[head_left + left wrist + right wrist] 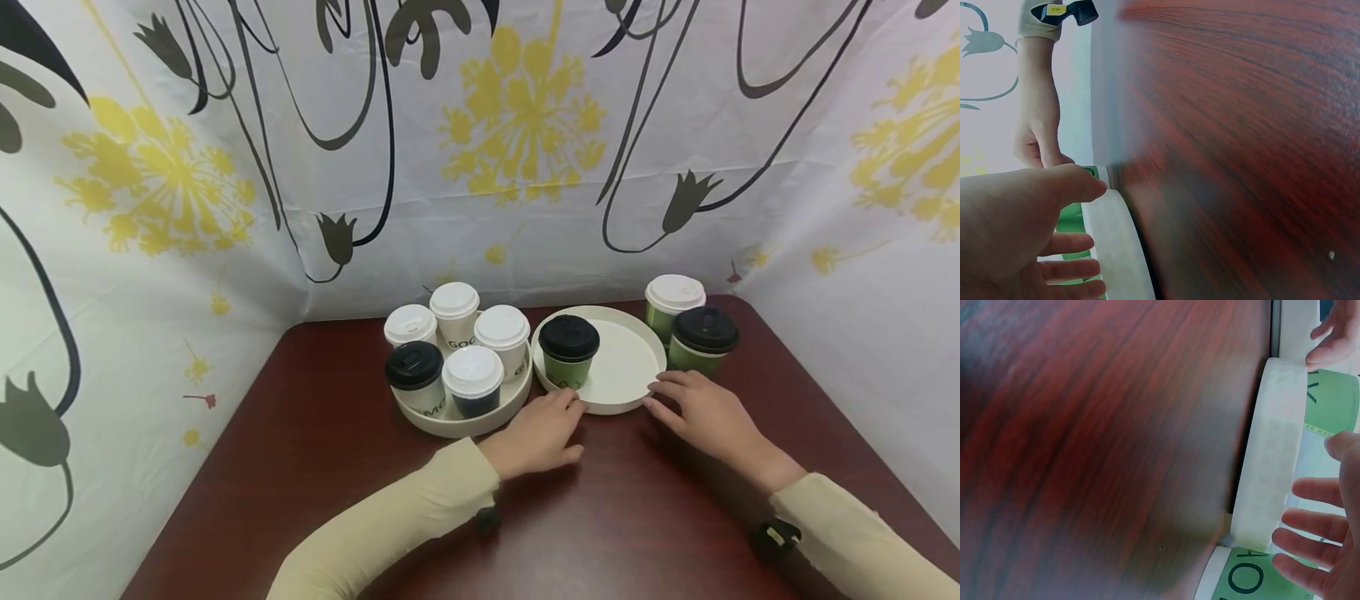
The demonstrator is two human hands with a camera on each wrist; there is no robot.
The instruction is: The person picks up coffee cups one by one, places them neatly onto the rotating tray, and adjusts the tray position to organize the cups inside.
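Observation:
A round cream tray (622, 362) lies toward the back right of the table, holding one green paper cup (567, 372) with a black lid on its left side. At the tray's front left rim is my left hand (536, 435), fingers loosely extended near the tray wall (1121, 247). My right hand (701, 414) is at the right rim with its fingers spread; in the right wrist view the fingertips (1285, 536) lie along the tray wall (1269, 447). Neither hand grips a cup. Whether the fingertips press on the rim I cannot tell.
Left of it, a second cream tray (450, 428) bears several white-sided cups with white or black lids, including a black-lidded cup (416, 379). Right of the first tray stand a white-lidded green cup (660, 321) and a black-lidded green cup (693, 358). Patterned cloth (517, 250) encloses the table.

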